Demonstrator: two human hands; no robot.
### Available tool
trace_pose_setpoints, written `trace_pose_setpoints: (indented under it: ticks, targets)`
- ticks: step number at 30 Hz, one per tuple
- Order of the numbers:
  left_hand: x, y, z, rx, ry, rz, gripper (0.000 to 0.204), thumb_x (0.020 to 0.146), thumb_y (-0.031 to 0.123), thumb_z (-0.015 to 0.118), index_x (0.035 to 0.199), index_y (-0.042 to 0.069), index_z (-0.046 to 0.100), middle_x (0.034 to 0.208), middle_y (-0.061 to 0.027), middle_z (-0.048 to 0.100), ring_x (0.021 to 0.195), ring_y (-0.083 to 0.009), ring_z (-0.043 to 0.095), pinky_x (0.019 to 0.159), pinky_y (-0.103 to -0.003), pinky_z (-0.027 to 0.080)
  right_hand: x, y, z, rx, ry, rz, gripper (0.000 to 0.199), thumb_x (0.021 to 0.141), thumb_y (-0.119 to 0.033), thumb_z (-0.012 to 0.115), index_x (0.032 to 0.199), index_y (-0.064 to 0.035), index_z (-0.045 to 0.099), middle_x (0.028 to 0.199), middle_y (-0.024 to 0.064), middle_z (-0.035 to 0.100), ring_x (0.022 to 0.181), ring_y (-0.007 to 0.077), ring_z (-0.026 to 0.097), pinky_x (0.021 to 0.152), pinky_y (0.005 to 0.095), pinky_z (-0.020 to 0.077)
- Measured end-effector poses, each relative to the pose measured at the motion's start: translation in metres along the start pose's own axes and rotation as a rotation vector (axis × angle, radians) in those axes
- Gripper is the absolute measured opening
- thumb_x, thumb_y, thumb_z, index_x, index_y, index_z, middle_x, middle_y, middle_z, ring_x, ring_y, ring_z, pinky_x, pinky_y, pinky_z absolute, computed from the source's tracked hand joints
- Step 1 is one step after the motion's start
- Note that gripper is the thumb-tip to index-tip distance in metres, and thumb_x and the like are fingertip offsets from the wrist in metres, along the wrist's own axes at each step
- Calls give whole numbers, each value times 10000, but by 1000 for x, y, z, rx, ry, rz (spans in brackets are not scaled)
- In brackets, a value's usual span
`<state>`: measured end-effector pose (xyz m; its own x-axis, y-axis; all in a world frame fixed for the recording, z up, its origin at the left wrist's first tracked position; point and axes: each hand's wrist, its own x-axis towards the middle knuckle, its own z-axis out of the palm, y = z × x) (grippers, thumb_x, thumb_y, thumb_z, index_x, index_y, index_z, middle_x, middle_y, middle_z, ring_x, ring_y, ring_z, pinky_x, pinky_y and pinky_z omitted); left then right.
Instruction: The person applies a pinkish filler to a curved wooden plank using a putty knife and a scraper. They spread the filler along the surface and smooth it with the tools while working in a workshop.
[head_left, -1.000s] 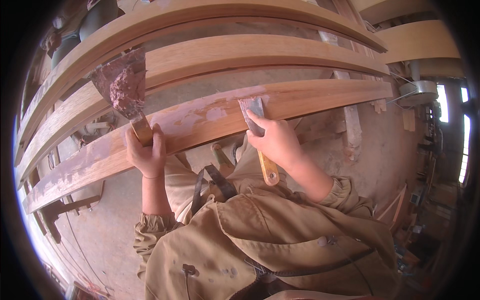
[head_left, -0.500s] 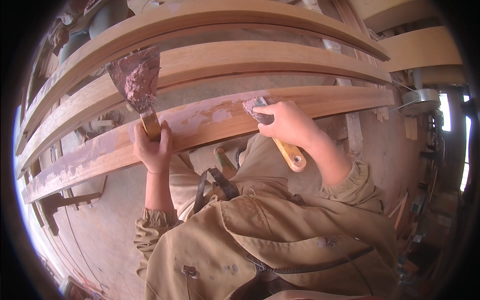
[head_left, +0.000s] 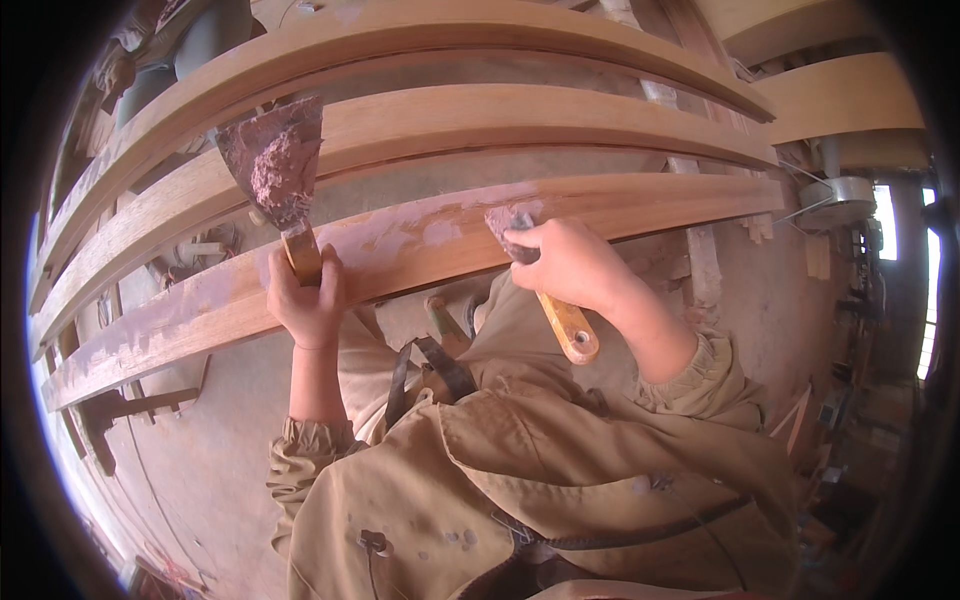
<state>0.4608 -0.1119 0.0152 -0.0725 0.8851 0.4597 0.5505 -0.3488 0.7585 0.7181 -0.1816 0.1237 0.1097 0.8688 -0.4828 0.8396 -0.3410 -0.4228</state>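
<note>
My left hand point(head_left: 306, 295) is closed round the wooden handle of a wide putty knife point(head_left: 240, 150), blade pointing away from me. A lump of pinkish putty point(head_left: 282, 170) sits on that blade. In my right hand point(head_left: 578, 262) is a smaller putty knife point(head_left: 570, 330) with a yellowish handle that has a hole at its end; pink putty coats its blade. That blade is at the near wooden beam point(head_left: 680, 200); whether it touches the wood I cannot tell. Purplish-pink putty is smeared along the beam's left and middle stretch.
Two more long beams, a middle beam point(head_left: 480, 108) and a far beam point(head_left: 440, 30), lie roughly parallel beyond. Pale supports point(head_left: 703, 265) run beneath them at the right. A round metal can point(head_left: 842, 200) stands right of the beam ends. A dark clamp-like piece point(head_left: 105, 425) is under the near beam's left end.
My right hand has shifted slightly left and toward me with the smaller putty knife, its handle swinging lower. My left hand has stayed almost in place.
</note>
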Motion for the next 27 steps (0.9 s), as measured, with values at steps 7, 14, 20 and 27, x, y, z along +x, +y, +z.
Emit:
trace_pose_setpoints:
  ticks: [7,14,20,27]
  targets:
    - [3,1,1,-6,6,39,226,765,177,691,855,39,537,694,-91,534,582,-227,513,578,-304,441,7,-3,-6,123,18,82,426,716,-212,628,1109,-47,620,899,227,631,835,329,623,782,344,467]
    - [3,-2,0,2,20,41,217,767,173,690,854,42,540,689,-92,528,573,-220,499,564,-301,433,1,-1,-13,72,-31,-11,437,714,-221,635,1120,-59,617,943,222,633,818,310,635,758,336,476]
    - [2,-1,0,-21,8,22,220,768,176,693,854,41,542,686,-86,533,563,-205,497,555,-298,431,-2,-3,0,-16,-88,-55,414,716,-215,629,1102,-66,629,860,221,632,780,318,633,727,336,479]
    - [2,-5,-1,30,-15,9,223,741,157,694,873,37,560,728,-105,569,610,-248,559,595,-313,464,-1,18,-21,185,88,50,441,719,-188,635,1106,22,602,900,190,667,767,211,645,730,310,480]
